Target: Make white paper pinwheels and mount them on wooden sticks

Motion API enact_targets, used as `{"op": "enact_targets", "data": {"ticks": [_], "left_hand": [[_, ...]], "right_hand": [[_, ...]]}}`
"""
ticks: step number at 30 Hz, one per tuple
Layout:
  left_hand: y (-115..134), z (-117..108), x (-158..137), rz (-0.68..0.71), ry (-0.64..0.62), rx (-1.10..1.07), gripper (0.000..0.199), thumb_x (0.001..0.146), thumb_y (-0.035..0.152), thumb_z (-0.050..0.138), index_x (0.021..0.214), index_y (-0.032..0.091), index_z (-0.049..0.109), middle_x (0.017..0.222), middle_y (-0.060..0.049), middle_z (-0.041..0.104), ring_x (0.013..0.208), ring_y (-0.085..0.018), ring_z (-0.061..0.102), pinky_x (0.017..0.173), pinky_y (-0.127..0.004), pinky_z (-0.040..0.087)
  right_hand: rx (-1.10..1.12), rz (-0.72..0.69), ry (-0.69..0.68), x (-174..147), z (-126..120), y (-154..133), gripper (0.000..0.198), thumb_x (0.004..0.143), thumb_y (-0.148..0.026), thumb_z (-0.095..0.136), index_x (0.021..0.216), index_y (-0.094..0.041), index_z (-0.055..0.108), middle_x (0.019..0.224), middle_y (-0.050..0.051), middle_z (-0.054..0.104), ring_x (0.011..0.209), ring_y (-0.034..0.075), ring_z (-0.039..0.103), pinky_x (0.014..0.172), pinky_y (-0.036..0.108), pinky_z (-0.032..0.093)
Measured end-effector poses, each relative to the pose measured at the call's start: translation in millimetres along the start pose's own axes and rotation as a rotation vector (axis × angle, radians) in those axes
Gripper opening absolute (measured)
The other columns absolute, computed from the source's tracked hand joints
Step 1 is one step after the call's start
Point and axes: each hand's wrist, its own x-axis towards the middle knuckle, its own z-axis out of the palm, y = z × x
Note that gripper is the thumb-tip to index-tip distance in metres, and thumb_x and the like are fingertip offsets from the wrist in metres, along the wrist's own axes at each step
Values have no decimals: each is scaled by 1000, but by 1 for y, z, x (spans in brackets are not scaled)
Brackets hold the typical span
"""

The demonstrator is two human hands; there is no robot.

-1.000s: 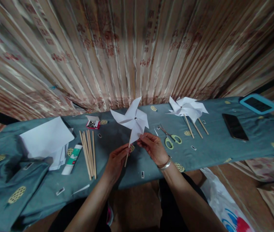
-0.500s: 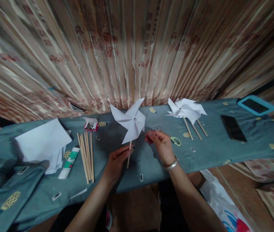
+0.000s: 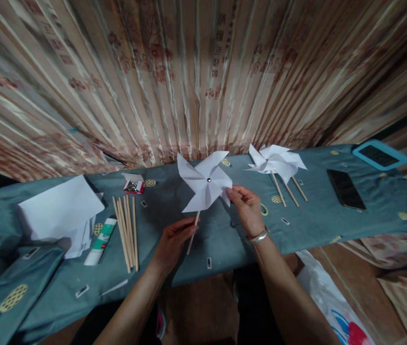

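Observation:
A white paper pinwheel (image 3: 203, 184) with a shiny pin at its centre stands tilted a little to the right above the table. My left hand (image 3: 174, 239) is closed round its wooden stick (image 3: 195, 229), below the blades. At the right side, my right hand (image 3: 248, 211) pinches the edge of a paper blade between thumb and fingers. Beyond that hand, finished-looking white pinwheels (image 3: 278, 160) lie together with their sticks pointing toward me. Part of a pale green scissors handle (image 3: 264, 209) shows beside my right hand; the rest is hidden.
Left of my hands lie loose wooden sticks (image 3: 127, 232), a glue stick (image 3: 100, 242), white paper sheets (image 3: 61, 206) and a small open box of pins (image 3: 133, 184). A phone (image 3: 346, 189) and a blue-framed device (image 3: 379, 155) are at the right. A plastic bag (image 3: 327, 292) hangs below the table edge.
My right hand, apart from the pinwheel before, now grips one blade. The pinwheel has shifted right and leans more that way, with my left hand still on the stick.

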Motion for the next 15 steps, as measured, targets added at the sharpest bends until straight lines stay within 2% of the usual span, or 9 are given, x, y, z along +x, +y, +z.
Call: {"op": "enact_targets", "data": {"ticks": [4,8,15], "left_hand": [[-2,-2,1,26,15,21,38,45,33,93,79,21,81,82,-5,78,75,-15,65,75,-26,48],[-5,-3,2,56,25,55,36,48,34,92,80,21,81,83,-6,78,77,-17,66,77,-28,49],[-9,-3,6,102,28,71,35,49,35,90,79,21,81,84,-6,78,80,-19,66,82,-31,49]], "right_hand": [[-49,16,-20,-3,-1,3,32,59,-49,84,65,-20,71,50,-6,55,46,7,41,46,22,30],[-32,37,-104,-7,3,6,34,62,-51,83,61,-20,68,52,-6,55,49,8,43,49,23,34],[37,144,-214,-17,13,6,41,58,-54,85,53,-20,62,54,-4,57,53,10,48,53,23,42]]}}
